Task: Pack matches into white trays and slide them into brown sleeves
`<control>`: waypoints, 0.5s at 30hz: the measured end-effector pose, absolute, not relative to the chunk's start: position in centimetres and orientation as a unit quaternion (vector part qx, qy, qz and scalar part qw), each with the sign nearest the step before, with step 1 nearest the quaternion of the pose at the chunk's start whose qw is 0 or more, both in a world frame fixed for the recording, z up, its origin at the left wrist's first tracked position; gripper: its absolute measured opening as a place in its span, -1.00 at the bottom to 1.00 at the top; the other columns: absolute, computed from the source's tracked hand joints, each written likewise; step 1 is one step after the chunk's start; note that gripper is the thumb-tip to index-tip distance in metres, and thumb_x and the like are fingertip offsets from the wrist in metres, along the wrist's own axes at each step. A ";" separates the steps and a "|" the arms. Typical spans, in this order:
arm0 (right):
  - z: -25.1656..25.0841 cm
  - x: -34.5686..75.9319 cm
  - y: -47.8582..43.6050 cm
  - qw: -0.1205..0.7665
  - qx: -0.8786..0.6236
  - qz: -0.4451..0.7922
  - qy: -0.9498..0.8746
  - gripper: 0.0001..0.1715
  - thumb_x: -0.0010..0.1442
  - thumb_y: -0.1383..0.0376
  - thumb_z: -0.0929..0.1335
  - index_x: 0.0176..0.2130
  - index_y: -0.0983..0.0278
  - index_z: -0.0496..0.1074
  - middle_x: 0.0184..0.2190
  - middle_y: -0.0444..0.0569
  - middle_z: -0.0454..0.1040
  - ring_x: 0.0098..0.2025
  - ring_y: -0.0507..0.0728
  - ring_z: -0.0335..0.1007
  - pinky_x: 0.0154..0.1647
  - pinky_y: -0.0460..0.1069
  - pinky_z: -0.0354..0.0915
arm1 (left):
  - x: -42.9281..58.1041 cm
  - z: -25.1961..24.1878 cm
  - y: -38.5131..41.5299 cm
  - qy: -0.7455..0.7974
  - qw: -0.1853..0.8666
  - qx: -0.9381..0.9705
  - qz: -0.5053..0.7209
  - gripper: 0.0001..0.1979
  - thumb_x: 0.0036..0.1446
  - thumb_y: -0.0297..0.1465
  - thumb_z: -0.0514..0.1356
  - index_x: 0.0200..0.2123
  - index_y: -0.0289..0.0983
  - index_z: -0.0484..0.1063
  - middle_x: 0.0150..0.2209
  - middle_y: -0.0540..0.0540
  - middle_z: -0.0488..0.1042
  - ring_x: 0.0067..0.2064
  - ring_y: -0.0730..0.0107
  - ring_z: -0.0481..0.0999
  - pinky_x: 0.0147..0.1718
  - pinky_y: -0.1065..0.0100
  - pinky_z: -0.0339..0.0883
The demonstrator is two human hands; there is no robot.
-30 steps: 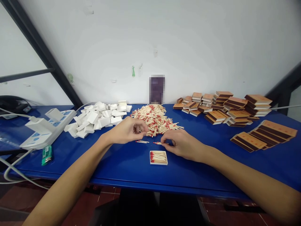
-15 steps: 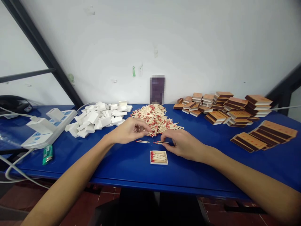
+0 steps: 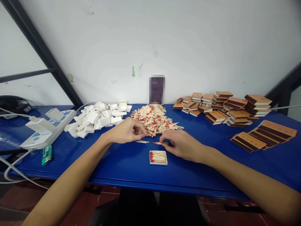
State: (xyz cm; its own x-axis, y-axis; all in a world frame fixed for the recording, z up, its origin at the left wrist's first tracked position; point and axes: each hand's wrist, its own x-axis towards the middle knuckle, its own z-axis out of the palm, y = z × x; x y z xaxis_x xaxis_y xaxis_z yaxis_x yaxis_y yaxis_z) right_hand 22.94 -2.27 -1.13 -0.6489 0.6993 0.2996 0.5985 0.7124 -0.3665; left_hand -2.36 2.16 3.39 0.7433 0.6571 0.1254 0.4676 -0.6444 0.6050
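A big heap of red-tipped matches (image 3: 155, 117) lies in the middle of the blue table (image 3: 131, 169). My left hand (image 3: 125, 130) rests at the heap's near left edge, fingers curled in a pinch at the matches. My right hand (image 3: 181, 144) lies just right of it, fingertips pinching a few loose matches (image 3: 160, 143) on the table. Two more loose matches (image 3: 141, 142) lie between the hands. A small white tray (image 3: 158, 157), partly filled with matches, sits in front of my right hand.
A pile of white inner trays (image 3: 98, 118) lies at the left. Orange-brown matchbox sleeves (image 3: 225, 108) are stacked at the back right, with flat rows (image 3: 263, 133) nearer. A white power strip (image 3: 47, 127), cables and a green lighter (image 3: 46, 154) sit at the far left.
My left fingers have shifted slightly at the heap's edge. My right hand has barely moved, staying on the loose matches.
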 end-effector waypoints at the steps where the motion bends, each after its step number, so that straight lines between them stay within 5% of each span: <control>1: -1.1 22.9 -2.3 0.214 -0.360 0.116 -0.901 -0.90 0.23 0.41 0.30 -0.30 0.26 0.41 -0.38 -0.12 0.49 -0.47 0.00 0.28 -0.37 -0.07 0.16 | -2.3 3.4 2.1 0.314 0.274 0.893 0.170 -0.85 0.07 -0.41 0.23 -0.33 -0.33 0.59 -0.44 -0.06 0.54 -0.48 0.51 0.41 -0.50 0.46 0.28; 15: -1.3 23.0 -2.2 0.215 -0.350 0.114 -0.905 -0.87 0.23 0.43 0.29 -0.28 0.26 0.42 -0.37 -0.11 0.48 -0.45 0.00 0.28 -0.36 -0.08 0.17 | -2.6 3.6 2.5 0.259 0.228 0.911 0.227 -0.77 0.33 -0.35 0.10 -0.19 -0.26 0.56 -0.19 -0.12 0.56 -0.19 0.40 0.53 -0.21 0.36 0.40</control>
State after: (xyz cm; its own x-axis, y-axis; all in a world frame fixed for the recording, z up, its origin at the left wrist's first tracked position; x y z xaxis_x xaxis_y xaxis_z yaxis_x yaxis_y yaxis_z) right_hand 23.03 -2.24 -1.28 -0.6633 0.6817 0.3088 0.5836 0.7294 -0.3568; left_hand -2.57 2.54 3.59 0.7626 0.5756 0.2952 0.3683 -0.7615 0.5333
